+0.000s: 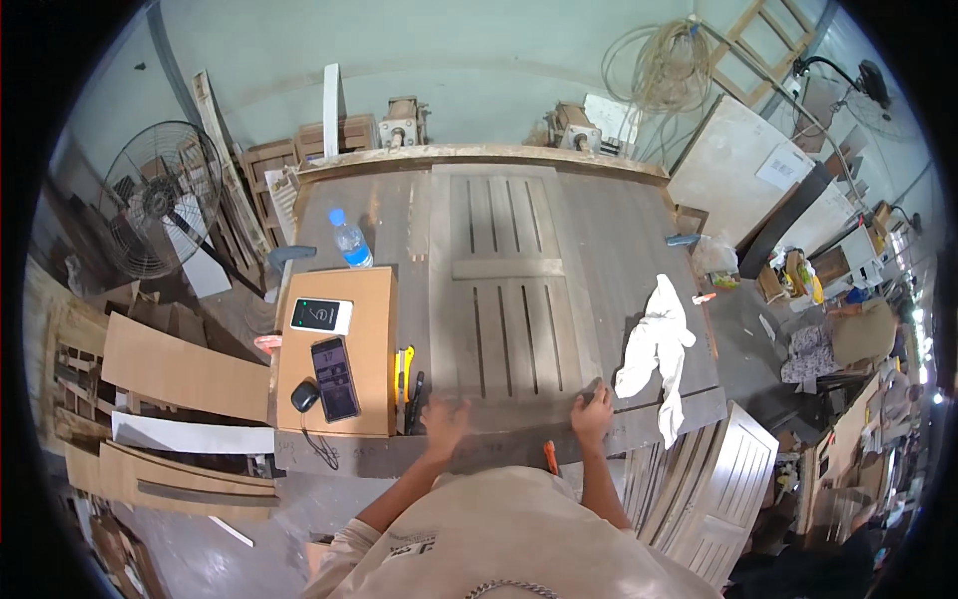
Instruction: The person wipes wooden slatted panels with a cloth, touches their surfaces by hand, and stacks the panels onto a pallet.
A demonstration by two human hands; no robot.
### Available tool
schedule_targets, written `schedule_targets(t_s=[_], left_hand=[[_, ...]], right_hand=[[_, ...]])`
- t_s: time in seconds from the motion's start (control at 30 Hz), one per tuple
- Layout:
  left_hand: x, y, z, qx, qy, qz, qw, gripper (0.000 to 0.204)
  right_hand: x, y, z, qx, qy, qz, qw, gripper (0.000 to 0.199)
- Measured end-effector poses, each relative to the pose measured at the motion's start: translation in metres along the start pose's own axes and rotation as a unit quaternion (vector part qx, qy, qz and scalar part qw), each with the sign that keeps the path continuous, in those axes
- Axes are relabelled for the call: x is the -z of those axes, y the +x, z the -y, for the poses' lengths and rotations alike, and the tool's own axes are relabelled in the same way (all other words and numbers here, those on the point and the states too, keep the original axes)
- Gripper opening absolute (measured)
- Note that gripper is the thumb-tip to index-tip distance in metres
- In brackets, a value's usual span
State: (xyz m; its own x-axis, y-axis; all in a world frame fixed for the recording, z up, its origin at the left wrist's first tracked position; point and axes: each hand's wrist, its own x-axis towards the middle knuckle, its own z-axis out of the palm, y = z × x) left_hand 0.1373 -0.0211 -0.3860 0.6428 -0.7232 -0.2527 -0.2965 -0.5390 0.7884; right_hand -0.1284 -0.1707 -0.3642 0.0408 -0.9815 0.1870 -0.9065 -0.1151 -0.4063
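Note:
A grey-brown slatted wooden door panel (509, 290) lies flat on the workbench (639, 240). My left hand (444, 419) is blurred, fingers spread, over the panel's near left corner. My right hand (593, 407) presses on the panel's near right corner and seems to have a small dark thing under its fingers; what it is I cannot tell. A white rag (659, 349) lies just right of my right hand.
A brown board (374, 319) left of the panel carries two phones (334, 377) and a black mouse-like object (304, 395). A yellow cutter (406, 364), a water bottle (349, 242) and an orange tool (550, 458) lie nearby. A fan (160, 200) stands left, white louvred panels (718, 499) lean right.

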Motion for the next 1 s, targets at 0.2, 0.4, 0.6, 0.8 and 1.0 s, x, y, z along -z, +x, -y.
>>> schedule_targets(t_s=[0.2, 0.4, 0.6, 0.8, 1.0], left_hand=[[0.055, 0.030, -0.017, 0.202, -0.180, 0.152, 0.951, 0.033], [0.148, 0.007, -0.140, 0.029, -0.119, 0.137, 0.983, 0.042], [0.218, -0.030, -0.244, -0.141, -0.192, 0.084, 0.968, 0.040], [0.223, -0.078, -0.276, -0.252, -0.098, 0.045, 0.962, 0.045], [0.188, -0.117, -0.286, -0.292, 0.005, 0.054, 0.955, 0.043]], right_hand=[[0.054, 0.036, 0.026, -0.147, -0.036, 0.085, 0.985, 0.058], [0.114, 0.039, 0.031, -0.093, -0.025, 0.193, 0.976, 0.051], [0.041, -0.052, -0.006, -0.022, 0.203, 0.241, 0.949, 0.044], [0.061, -0.128, 0.052, -0.258, 0.464, 0.367, 0.764, 0.030], [0.078, -0.194, 0.008, -0.212, 0.420, 0.326, 0.820, 0.023]])
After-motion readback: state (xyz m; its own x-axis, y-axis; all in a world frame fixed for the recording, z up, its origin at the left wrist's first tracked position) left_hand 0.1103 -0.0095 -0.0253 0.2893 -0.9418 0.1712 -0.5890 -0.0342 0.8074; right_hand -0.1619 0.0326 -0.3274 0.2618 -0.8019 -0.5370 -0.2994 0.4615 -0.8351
